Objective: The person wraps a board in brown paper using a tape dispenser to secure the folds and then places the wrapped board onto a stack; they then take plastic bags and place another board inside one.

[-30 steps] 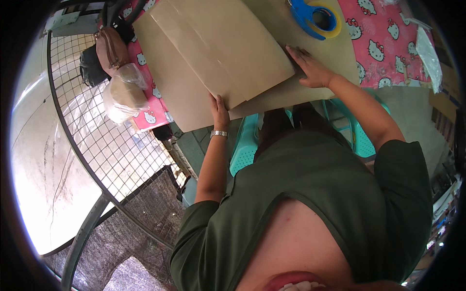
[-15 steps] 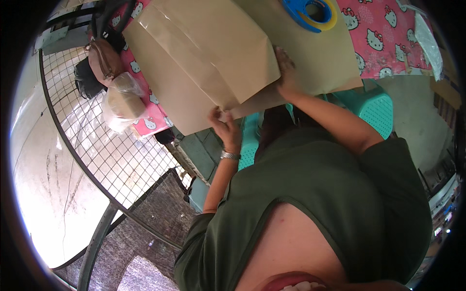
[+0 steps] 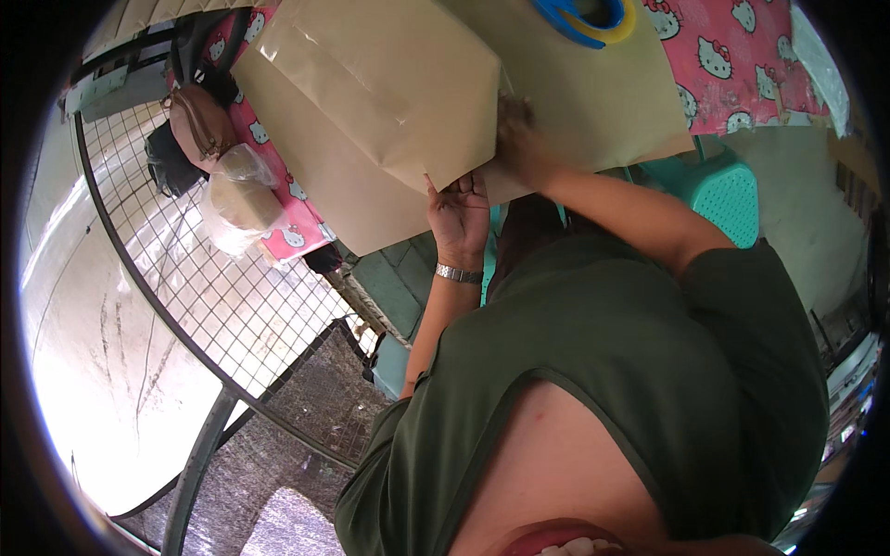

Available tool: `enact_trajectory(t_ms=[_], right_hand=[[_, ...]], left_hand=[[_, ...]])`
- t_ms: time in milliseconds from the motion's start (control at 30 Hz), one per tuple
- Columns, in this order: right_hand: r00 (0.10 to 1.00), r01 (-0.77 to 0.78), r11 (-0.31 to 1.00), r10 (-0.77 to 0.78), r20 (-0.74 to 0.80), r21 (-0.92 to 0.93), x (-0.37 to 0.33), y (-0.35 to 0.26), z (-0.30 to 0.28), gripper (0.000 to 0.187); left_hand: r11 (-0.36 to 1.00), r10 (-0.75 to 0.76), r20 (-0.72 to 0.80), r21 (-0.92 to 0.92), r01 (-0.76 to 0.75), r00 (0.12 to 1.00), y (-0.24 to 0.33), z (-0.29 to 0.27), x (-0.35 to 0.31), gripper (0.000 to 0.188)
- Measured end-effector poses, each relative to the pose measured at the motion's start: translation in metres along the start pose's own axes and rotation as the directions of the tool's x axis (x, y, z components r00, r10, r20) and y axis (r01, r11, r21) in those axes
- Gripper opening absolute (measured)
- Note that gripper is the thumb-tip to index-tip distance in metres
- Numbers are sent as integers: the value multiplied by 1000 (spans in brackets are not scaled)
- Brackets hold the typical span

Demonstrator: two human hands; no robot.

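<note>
Closest in is the person's loose dark green top (image 3: 593,343), with both bare forearms reaching out past it. The left hand (image 3: 461,222), banded at the wrist by a silver metal bracelet (image 3: 459,274), lies palm up; its fingers curl in under the near edge of a folded sheet of smooth brown paper (image 3: 389,102), the thumb standing apart. Whether they pinch the paper I cannot tell. The right hand (image 3: 521,139) is at the sheet's right edge (blurred, so I cannot tell whether its fingers grip or merely press).

The sheet lies on a wider brown paper layer (image 3: 603,111); whether the two are joined is unclear. If the hands pull unevenly, the near corner could crease askew or tear, and a tug at the front might drag the lower layer off line, since it overhangs the table edge.

To the right, below the table, is a teal plastic stool (image 3: 728,196). Farther off, a curved blue plastic tape dispenser (image 3: 567,26) with a yellowish tape roll (image 3: 623,26) rests on the lower layer; should that layer slide, it could shift too. Around it spreads a pink cat-printed tablecloth (image 3: 742,97).
</note>
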State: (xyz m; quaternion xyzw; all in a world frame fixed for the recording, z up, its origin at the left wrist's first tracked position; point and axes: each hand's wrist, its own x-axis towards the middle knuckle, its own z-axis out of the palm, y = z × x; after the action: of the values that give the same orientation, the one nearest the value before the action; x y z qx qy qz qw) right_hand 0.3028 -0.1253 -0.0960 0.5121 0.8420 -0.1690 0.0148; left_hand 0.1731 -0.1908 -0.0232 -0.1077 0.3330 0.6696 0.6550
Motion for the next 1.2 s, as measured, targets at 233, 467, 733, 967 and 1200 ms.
enact_trajectory(t_ms=[233,467,733,967,1200], right_hand=[[981,173,682,-183,-63,710,36,-53,32,45],[875,173,730,-422,237,661,-48,6,-37,32],[852,524,781,-484,-202,339,40,90,-17,26],[777,493,841,-540,322,222,64,80,-22,37],[737,441,813,-569,364,379,70,86,-43,37]], left_hand=[[934,-106,-306,297,200,946,10,35,-44,31],[350,169,178,909,-228,969,87,74,4,28],[-826,-135,664,334,-453,735,20,91,201,51],[-881,-107,670,279,-382,735,2,93,200,54],[-887,-107,674,268,-377,731,1,91,200,53]])
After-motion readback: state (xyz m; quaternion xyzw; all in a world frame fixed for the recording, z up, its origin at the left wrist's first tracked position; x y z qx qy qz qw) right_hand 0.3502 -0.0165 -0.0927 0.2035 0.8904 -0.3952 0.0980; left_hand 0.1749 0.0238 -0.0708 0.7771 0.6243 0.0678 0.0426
